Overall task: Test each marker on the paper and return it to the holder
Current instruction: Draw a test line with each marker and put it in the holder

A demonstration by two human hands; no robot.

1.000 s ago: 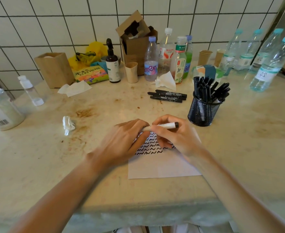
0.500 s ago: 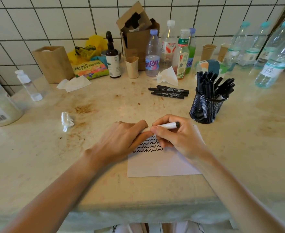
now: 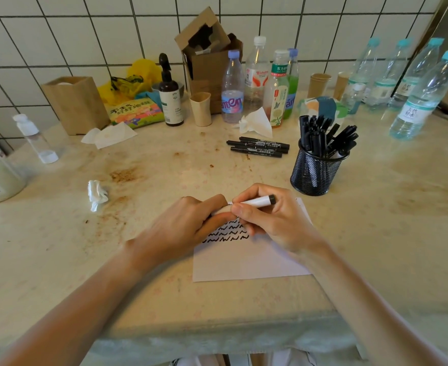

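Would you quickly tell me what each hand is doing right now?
Left hand: closed on one end of the marker.
Right hand: closed on the marker's barrel.

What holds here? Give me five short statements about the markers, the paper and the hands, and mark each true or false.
1. The right hand holds a white marker over the paper. True.
2. The mesh holder is empty. False: it is full of black markers.
3. Three black markers lie loose on the table behind the paper. True.
4. The paper is blank. False: rows of black squiggles cover its upper part.
5. The left hand rests far off by the crumpled tissue. False: it meets the right hand at the marker.
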